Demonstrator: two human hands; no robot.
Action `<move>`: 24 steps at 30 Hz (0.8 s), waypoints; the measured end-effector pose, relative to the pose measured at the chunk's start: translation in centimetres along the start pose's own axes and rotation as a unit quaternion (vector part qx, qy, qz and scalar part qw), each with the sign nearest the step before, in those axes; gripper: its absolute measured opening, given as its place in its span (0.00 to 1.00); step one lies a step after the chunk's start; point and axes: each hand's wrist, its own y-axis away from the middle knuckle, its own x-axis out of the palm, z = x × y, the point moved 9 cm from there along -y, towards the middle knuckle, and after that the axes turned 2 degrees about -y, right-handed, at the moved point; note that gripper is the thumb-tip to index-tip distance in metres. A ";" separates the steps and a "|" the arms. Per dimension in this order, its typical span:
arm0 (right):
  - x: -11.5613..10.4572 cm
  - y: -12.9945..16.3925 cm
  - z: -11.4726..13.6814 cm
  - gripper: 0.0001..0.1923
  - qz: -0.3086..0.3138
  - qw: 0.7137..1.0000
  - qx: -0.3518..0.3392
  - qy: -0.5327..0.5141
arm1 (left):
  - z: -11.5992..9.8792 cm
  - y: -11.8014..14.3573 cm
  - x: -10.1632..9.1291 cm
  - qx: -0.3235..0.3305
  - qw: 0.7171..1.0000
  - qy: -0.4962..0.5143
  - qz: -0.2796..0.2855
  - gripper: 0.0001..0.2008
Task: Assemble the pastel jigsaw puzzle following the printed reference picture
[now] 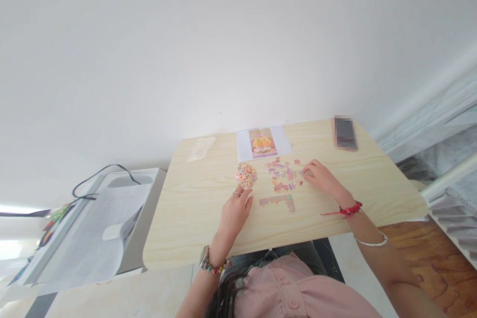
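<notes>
My left hand (235, 208) rests on the table with thumb and fingers apart, its fingertips at the lower edge of a heap of jigsaw puzzle pieces (246, 176). To the right, loose pink and purple puzzle pieces (281, 171) lie spread out. My right hand (323, 178) is at their right side, thumb and fingertips drawn together; whatever is between them is too small to make out. Nearer to me is a joined strip of puzzle pieces (278, 200) forming a corner. Behind the pieces lies a printed sheet (244, 145) with a picture of a yellow figure.
The light wooden table (179, 223) stands against a white wall. A phone (345, 133) lies at its back right, and a clear plastic bag (201, 149) at the back left. Left of the table, papers (100, 223) and a black cable (76, 186) lie on a white surface.
</notes>
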 end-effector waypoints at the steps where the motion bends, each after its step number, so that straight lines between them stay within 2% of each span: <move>1: 0.1 0.0 0.0 0.05 -0.001 1.000 0.002 -0.001 | -0.1 0.0 -0.1 0.001 1.000 0.000 -0.001 0.13; 5: -0.2 -0.1 0.0 0.09 -0.009 1.000 -0.007 -0.006 | 0.0 0.1 -0.3 0.000 1.000 -0.001 -0.003 0.12; 8: -0.2 -0.3 0.4 0.14 0.008 0.999 -0.032 -0.009 | 0.2 0.3 -0.1 -0.002 1.000 -0.004 -0.002 0.12; 11: 0.1 -0.5 0.4 0.11 0.031 0.999 -0.034 -0.002 | 0.4 0.3 0.0 0.001 1.000 -0.005 -0.006 0.12; 15: -0.2 -0.7 0.4 0.06 0.027 0.999 -0.022 0.016 | 0.3 0.3 0.0 0.001 1.000 -0.003 -0.008 0.12; 24: 0.0 0.1 3.2 0.08 0.027 0.999 -0.038 0.004 | 0.2 0.1 0.5 0.003 1.000 -0.004 0.010 0.12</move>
